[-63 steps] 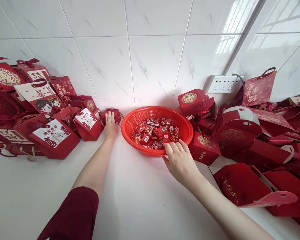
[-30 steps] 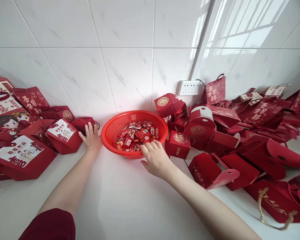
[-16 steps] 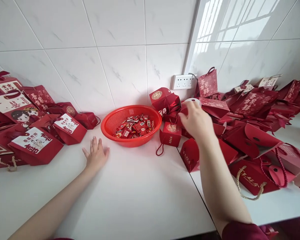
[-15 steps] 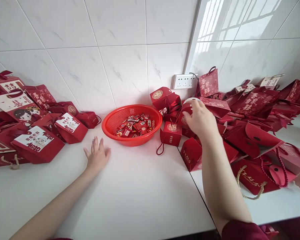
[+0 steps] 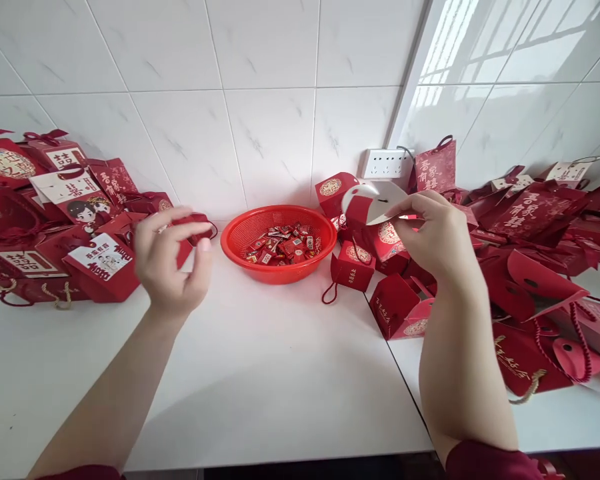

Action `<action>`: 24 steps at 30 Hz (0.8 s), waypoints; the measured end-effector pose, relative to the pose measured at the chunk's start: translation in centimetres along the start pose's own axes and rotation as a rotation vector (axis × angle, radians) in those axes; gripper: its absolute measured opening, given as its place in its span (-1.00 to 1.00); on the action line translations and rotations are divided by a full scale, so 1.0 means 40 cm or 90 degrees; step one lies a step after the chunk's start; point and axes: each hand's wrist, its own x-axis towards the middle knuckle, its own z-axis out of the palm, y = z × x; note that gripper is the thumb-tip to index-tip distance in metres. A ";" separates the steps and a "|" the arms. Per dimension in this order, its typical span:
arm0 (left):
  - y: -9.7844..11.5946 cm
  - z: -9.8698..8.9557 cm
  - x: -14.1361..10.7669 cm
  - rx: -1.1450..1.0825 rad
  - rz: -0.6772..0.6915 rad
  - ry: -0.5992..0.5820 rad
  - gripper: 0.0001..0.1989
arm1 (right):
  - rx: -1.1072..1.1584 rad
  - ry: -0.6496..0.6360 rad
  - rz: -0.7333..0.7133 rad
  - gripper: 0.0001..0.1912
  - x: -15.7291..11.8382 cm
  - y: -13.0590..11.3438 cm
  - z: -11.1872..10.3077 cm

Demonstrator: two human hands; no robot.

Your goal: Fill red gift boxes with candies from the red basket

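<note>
My right hand [image 5: 433,230] pinches the white round flap of a red box [image 5: 387,237], above the near edge of the right-hand pile. My left hand [image 5: 173,260] is raised over the white table, fingers apart and curved, with nothing in it. Between my hands, a red plastic basket [image 5: 280,273] stands near the wall and holds many small wrapped sweets [image 5: 290,245]. A small red box with a cord loop [image 5: 353,267] sits right of the basket, and an open-topped red box [image 5: 400,307] lies below my right hand.
Red gift boxes [image 5: 103,267] are piled at the left. A larger pile of red boxes and bags [image 5: 520,220] covers the right. A white power strip [image 5: 387,163] is on the tiled wall. A seam crosses the white table [image 5: 290,393].
My left hand has risen from the table. My right hand has pulled the white-flapped box up slightly from the pile. The view has shifted a little, moving the scene sideways.
</note>
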 end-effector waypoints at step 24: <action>0.097 0.018 -0.022 -0.407 -0.154 -0.870 -0.70 | -0.047 -0.605 -0.217 -0.67 -0.094 -0.230 0.119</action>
